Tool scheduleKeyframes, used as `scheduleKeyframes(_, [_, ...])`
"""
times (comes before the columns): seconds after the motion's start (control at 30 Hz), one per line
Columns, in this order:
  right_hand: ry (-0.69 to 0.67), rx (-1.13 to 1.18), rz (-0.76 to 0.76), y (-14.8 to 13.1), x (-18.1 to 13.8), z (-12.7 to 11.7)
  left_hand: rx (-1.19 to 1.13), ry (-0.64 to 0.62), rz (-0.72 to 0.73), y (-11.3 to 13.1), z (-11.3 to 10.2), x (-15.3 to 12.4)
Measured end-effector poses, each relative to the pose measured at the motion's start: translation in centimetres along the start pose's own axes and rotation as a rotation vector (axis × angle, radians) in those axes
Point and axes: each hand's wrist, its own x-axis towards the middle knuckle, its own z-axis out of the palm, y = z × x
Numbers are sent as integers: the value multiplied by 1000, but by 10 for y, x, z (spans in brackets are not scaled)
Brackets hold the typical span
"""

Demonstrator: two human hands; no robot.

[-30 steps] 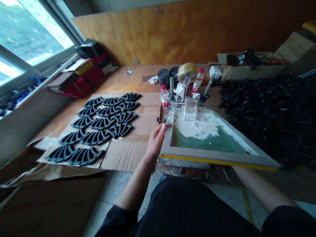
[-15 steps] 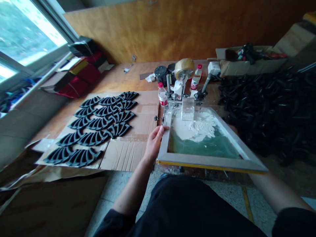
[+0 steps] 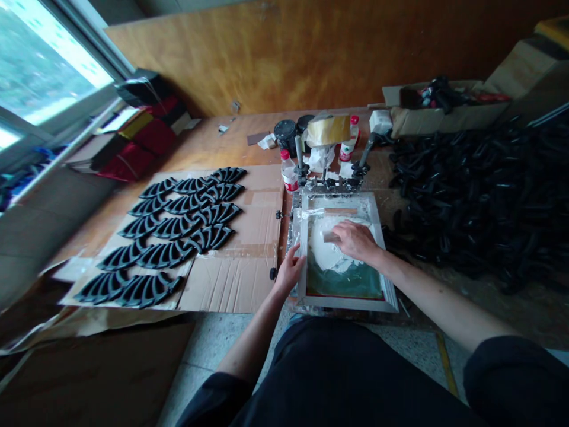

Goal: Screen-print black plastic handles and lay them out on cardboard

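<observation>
**Frame with white paste, block in hand**

Frame [image 3: 347, 304]: lying flat in front of you; landmark for all places below.

Paste [image 3: 322, 254]: white, spread over the frame's upper and middle mesh; green mesh [image 3: 340, 286] bare along the near side.

Right hand [image 3: 355, 240]: yours, inside the frame's outline, fingers closed around a pale block [image 3: 329, 237] over the paste.

Left hand [image 3: 288, 274]: yours, at the frame's left rim; whether it grips or merely rests, you cannot tell from here.

Handling, as judged: keep the block level and press evenly along its edge; draw in one smooth stroke, knuckles out of the paste; let your left hand steady the rim.

Surroundings: clamps [image 3: 302, 172] at the frame's far edge; tape [image 3: 328, 131], two bottles [image 3: 290, 175] and pots [image 3: 285, 135] beyond it. Left of the frame, cardboard [image 3: 233, 284] bearing rows of black fans [image 3: 153, 292]. Right of it, a dark heap [image 3: 466, 201].

Obstructions: your right forearm crosses the frame's right rim; a knob [image 3: 272, 273] sits just left of the frame, near your left hand; the clamps limit reach at the far edge.
</observation>
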Motion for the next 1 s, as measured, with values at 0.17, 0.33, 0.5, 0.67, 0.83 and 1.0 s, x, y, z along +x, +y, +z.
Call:
scheduleKeyframes(0.17, [-126,102,-358,7,-41,4,25,-14,20,-5,-1,0])
scheduleKeyframes(0.33, [-85,133,-245,8,-31,2,87,3,30,-3,-2,1])
scheduleKeyframes(0.5, [31,182,-232,-3,-45,21,54,-14,31,1,0,-1])
scheduleKeyframes(0.67, [79,223,-28,-1,-12,-1,34,-20,18,16,-3,-5])
scheduleKeyframes(0.83, [298,203,207,51,34,-60,-131,-55,36,74,-18,-25])
scheduleKeyframes(1.0, [563,244,481,124,-11,-69,-332,11,225,147,-20,-24])
